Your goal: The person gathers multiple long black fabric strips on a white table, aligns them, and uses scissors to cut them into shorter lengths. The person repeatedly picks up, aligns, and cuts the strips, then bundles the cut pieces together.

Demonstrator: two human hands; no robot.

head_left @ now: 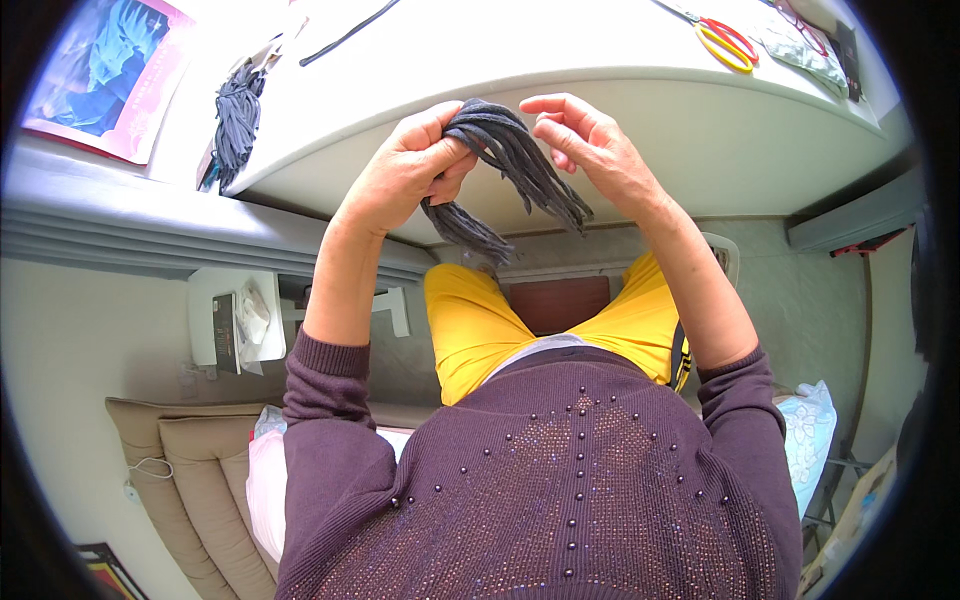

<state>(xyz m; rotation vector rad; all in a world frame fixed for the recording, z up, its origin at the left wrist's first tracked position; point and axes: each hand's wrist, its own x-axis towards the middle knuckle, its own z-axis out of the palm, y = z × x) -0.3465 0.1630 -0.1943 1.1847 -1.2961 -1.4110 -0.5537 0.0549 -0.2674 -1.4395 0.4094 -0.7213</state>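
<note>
My left hand (420,161) is closed around the middle of a bundle of dark grey cords (517,154), whose ends hang down on both sides of the fist in front of the table's edge. To the right of the bundle, my right hand (585,139) is raised with its fingers bent and apart, and nothing shows in it. A second bundle of grey cords (238,124) lies at the table's left edge. One single dark cord (349,34) rests on the white table top (480,45).
Scissors with red and yellow handles (726,46) lie at the table's right, near a clear plastic bag (806,52). A pink printed package (105,71) is at the far left. Below the table, a small white shelf (199,307) holds several items.
</note>
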